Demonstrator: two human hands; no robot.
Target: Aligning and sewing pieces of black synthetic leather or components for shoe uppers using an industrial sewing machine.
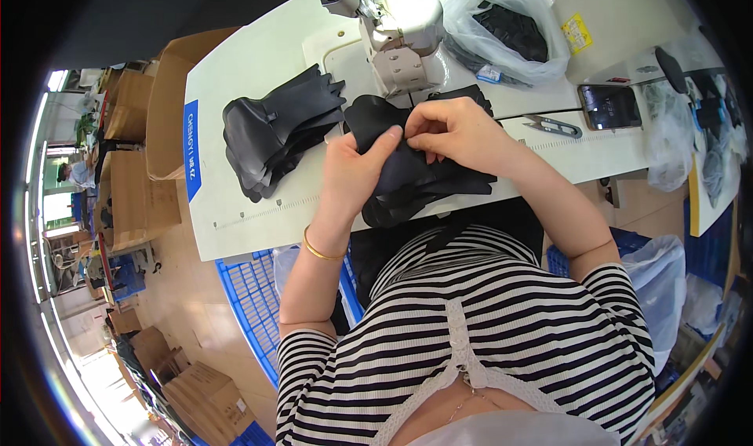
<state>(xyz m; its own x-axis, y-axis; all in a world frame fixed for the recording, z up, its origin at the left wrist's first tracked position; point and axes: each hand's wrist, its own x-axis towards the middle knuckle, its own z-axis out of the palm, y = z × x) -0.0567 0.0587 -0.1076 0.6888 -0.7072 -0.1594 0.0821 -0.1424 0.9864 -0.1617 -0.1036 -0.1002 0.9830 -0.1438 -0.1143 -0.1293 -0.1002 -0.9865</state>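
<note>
Both my hands work at a black leather-like piece (372,118) in front of the sewing machine (401,46). With the thumb on top, my left hand (354,167) grips its near side. My right hand (455,132) pinches at the same piece's right edge, thumb and forefinger together; what lies between those fingertips is too small to make out. Under and beside my hands lies a stack of similar black pieces (427,191), some reaching the table's front edge. Left of my left hand sits another fanned stack of black pieces (274,132).
Thread snips (553,127) and a dark phone (609,106) lie right of my right hand. Behind them stands a clear plastic bag (510,30) with black pieces inside. A blue plastic basket (251,301) is below the table at left, near several cardboard boxes (141,199).
</note>
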